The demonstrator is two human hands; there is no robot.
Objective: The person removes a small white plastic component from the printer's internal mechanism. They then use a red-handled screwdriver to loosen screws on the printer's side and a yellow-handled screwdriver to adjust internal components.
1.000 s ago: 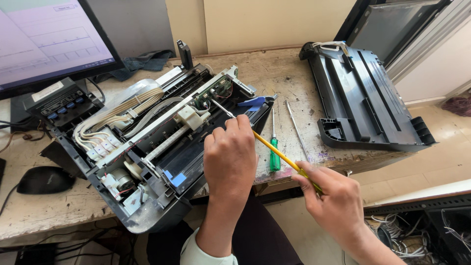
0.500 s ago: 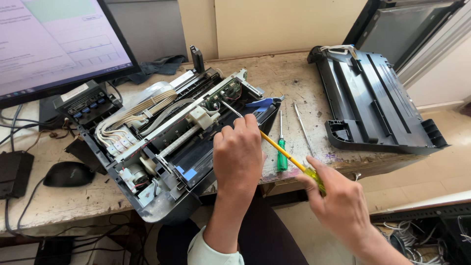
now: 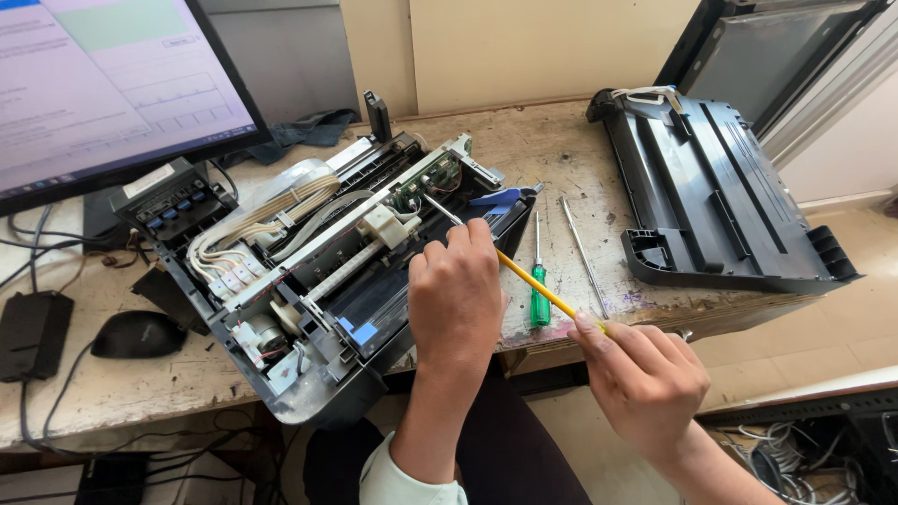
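The left hand (image 3: 456, 304) comes up from the bottom edge, wrist bent forward, back of the hand toward the camera, fingers curled together over the shaft of a yellow-handled screwdriver (image 3: 533, 283) near its metal end; whether they truly pinch the shaft cannot be told from this side. The right hand (image 3: 645, 374) sits lower and to the right, off the bench edge, fingers closed around the screwdriver's handle, thumb on top. The tool slants up and left, its tip resting inside the opened printer (image 3: 318, 281), close to the small green circuit board (image 3: 426, 182). The printer lies tilted on the worn wooden bench (image 3: 524, 140). Just right of the left hand lie a green-handled screwdriver (image 3: 539, 290) and a bare metal rod (image 3: 584, 254), side by side but apart. Farther right rests the printer's black cover (image 3: 720, 196)
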